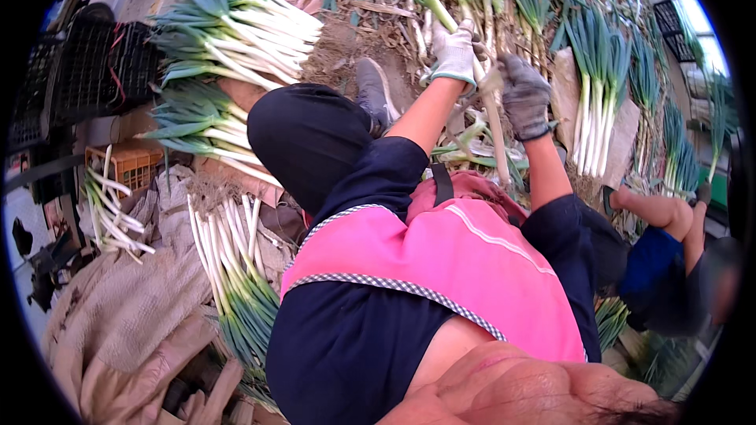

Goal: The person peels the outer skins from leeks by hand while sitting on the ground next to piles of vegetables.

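Observation:
My left hand (453, 52), in a pale knit glove with a green cuff, is closed round a long green onion (437, 7). Its green leaves point away from me and its stalk (494, 124) runs back towards my lap. Just to the right, my right hand (525, 97) wears a soiled grey glove, its fingers curled. A blurred tan strip of outer sheath (490, 79) stretches from the stalk to these fingers. Beyond both hands, several unpeeled green onions (485, 3) lie on the littered ground. Stripped leaves (472, 139) lie below my hands.
Clean white-stalked onions lie in piles (260, 29) at left and in a bundle (598, 88) at right. Another bundle (227, 254) lies by a woven sack (136, 307). Black crates (100, 65) and an orange crate (137, 164) stand at far left. Another person (661, 260) works at right.

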Demonstrator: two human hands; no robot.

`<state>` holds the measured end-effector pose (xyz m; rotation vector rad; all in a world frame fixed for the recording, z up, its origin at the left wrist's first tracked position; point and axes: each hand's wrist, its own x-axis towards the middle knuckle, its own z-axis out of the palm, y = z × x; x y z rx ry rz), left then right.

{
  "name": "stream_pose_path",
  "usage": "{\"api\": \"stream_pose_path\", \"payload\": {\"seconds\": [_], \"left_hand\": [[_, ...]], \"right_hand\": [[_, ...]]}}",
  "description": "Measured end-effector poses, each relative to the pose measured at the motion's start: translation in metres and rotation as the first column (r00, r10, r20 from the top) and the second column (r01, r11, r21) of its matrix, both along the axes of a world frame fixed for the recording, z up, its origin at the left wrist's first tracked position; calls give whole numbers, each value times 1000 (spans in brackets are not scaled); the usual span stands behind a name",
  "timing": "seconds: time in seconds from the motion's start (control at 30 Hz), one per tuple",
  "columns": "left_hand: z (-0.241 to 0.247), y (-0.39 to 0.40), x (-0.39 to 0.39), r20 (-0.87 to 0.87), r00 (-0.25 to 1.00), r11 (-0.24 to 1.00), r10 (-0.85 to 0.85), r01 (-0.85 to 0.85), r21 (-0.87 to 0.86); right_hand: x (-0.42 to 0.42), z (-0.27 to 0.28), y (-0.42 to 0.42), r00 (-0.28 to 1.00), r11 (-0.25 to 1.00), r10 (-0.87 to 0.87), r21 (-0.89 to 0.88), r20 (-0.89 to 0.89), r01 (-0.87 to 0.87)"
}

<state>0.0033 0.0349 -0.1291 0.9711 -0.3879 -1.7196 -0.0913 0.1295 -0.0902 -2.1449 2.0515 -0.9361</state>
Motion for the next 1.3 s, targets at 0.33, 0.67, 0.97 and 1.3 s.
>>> {"api": "stream_pose_path", "payload": {"seconds": [0.33, 0.67, 0.97, 1.3], "left_hand": [[14, -37, 32, 81, 994, 991, 71, -80, 110], [-27, -60, 62, 67, 963, 954, 262, -269, 132], [-25, -103, 105, 228, 900, 927, 371, -373, -37], [9, -61, 63, 313, 856, 911, 411, -399, -103]], "right_hand": [[-2, 22, 129, 997, 944, -1, 330, -81, 28], [-56, 24, 270, 962, 750, -147, 660, 231, -44], [-72, 35, 268, 934, 576, -319, 816, 163, 54], [16, -36, 90, 938, 884, -37, 450, 344, -130]]}}
